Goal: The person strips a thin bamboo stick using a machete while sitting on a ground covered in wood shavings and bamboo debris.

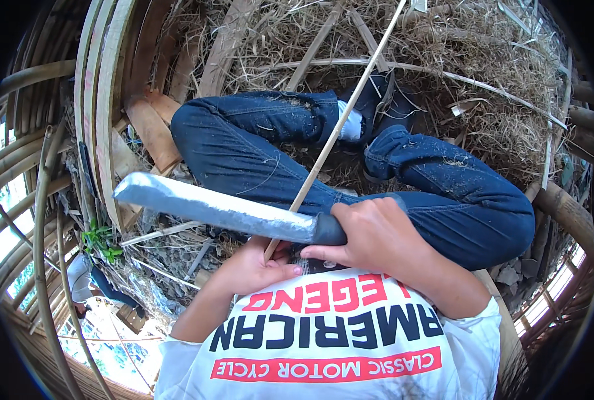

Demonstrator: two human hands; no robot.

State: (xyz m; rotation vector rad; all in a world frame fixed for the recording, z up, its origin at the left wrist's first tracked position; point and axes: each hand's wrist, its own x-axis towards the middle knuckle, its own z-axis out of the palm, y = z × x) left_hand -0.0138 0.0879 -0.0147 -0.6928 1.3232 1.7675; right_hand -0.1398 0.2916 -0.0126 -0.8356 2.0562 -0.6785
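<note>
My right hand [370,230] is wrapped round the dark handle of a machete [217,207], close to my belt. Its broad, blunt-ended blade points left across my lap, over my left wrist. Below the blade my left hand [264,267] is closed on the near end of a thin bamboo strip [337,130]. From there the strip slants up and away to the right, past my crossed legs, to the far edge of the view. The blade passes over the strip near its lower end; whether they touch I cannot tell. The left fingertips are partly hidden.
My jeans-clad legs [244,143] are crossed in front. Pale shavings [504,127] heap beyond my feet. Long wooden planks [107,100] stand at the left, beside a bamboo lattice [37,220]. A thick bamboo pole [567,213] lies right. Another person [90,280] is at the lower left.
</note>
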